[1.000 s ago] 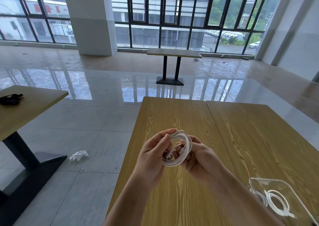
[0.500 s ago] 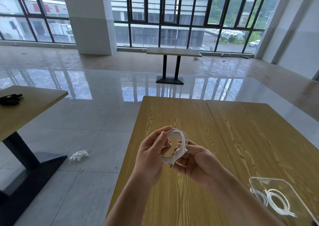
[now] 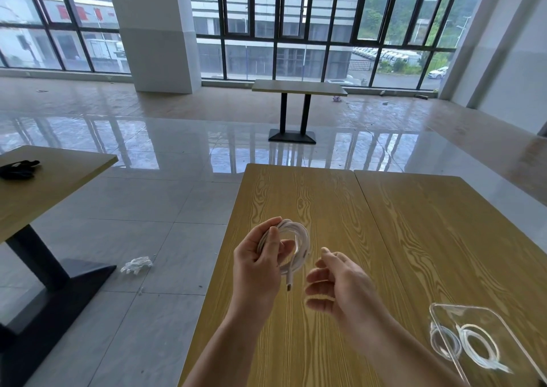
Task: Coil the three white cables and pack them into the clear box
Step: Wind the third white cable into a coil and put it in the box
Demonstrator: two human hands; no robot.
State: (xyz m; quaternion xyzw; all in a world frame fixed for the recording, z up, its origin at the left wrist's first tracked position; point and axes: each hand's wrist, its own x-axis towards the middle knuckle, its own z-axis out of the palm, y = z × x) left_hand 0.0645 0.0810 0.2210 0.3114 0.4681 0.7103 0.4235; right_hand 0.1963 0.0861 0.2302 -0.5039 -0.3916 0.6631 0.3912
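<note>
Item: white cable [image 3: 297, 240], coiled into a small multi-turn ring, held above the worktop [image 3: 310, 197]. Left hand [image 3: 256, 264]: fingers [image 3: 272, 238] curled shut around the near side of the ring, thumb laid across the turns; one connector end hangs loose just below those fingers. Right hand [image 3: 340, 283]: fingers [image 3: 318, 277] half spread, holding nothing, just beside the hanging end and not touching it. Clear box [image 3: 450, 312]: well to the right of the right-hand fingers, with two white coils [image 3: 479, 348] inside. Handling, as judged: light, soft, springy; turns likely to unwind if released. Best pinched across all turns at once, loose end tucked in, connector not bent.
</note>
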